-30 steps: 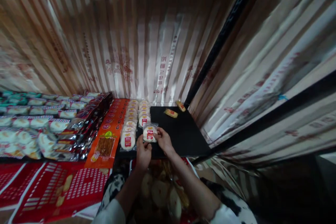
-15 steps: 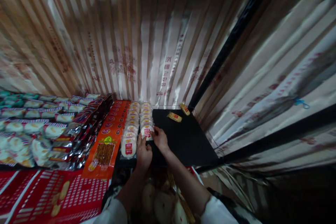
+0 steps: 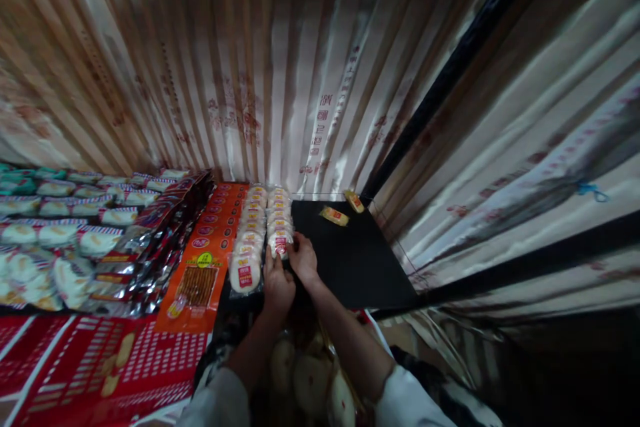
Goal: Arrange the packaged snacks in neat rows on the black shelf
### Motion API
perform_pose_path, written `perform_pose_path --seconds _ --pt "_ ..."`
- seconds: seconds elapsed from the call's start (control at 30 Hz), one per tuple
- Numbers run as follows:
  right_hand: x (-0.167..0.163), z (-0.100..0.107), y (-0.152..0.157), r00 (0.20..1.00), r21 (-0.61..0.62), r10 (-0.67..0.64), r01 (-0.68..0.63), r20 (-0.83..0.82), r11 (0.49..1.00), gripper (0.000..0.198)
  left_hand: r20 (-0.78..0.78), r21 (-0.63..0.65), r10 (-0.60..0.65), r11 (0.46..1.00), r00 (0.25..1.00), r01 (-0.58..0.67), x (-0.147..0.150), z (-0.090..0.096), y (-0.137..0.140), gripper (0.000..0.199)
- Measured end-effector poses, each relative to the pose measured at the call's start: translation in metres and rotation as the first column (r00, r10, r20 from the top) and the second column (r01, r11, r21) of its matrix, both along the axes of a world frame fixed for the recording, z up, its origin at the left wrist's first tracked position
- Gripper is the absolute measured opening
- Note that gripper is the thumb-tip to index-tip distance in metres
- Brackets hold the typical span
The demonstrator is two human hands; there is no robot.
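Two columns of round white cakes in clear wrappers with red labels lie overlapped on a black shelf (image 3: 357, 260). The front wrapped cake (image 3: 280, 244) of the right column sits between my two hands. My left hand (image 3: 279, 288) touches its near left edge with the fingertips, thumb bent. Curled fingers of my right hand (image 3: 303, 260) hold its right side. The longer left column (image 3: 245, 273) ends just left of my left hand. Below my forearms, more round pale cakes (image 3: 310, 380) show dimly in what looks like a container.
Two small yellow packets (image 3: 334, 216) lie at the shelf's back right. To the left are an orange snack pack (image 3: 197, 280), dark foil packs (image 3: 165, 233) and rows of white packaged goods (image 3: 60, 237). A printed curtain (image 3: 300, 80) hangs behind, with a dark pole (image 3: 440, 87) at right.
The view has shifted slightly. Both hands remain at the front cake of the right column, with the right hand's fingers a little closer round its edge.
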State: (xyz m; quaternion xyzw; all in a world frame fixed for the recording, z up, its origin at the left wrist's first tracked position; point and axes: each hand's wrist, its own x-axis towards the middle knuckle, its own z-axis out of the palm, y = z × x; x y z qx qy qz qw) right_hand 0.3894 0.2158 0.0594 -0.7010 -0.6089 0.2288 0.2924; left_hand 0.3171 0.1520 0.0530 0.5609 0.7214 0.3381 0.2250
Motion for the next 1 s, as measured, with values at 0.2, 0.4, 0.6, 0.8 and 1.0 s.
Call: perform_pose_path --seconds 0.2,0.4,0.6,0.8,1.0 --pt "0.003 0.004 -0.010 0.987 0.042 -0.021 0.028 -0.160 0.999 0.038 0.006 0.020 -0.052 0.998 0.999 0.052 -0.003 0.008 -0.008 0.056" --pt "0.039 0.001 -0.071 0.964 0.167 0.048 -0.004 -0.262 0.986 0.032 -0.011 0.111 -0.146 0.983 0.989 0.146 -0.001 0.017 -0.038 0.038" --pt "0.084 -0.013 -0.179 0.966 0.079 0.166 -0.153 -0.198 0.985 0.024 0.082 -0.055 -0.460 0.884 0.884 0.465 0.019 0.012 -0.102 0.031" --pt "0.104 -0.036 -0.267 0.956 -0.057 0.253 -0.247 0.150 0.967 0.048 0.123 -0.287 -0.499 0.809 0.858 0.512 0.037 0.004 -0.145 0.026" --pt "0.093 -0.045 -0.284 0.908 -0.185 0.281 -0.232 0.311 0.955 0.034 0.092 -0.324 -0.492 0.807 0.866 0.494 0.038 0.004 -0.160 0.027"
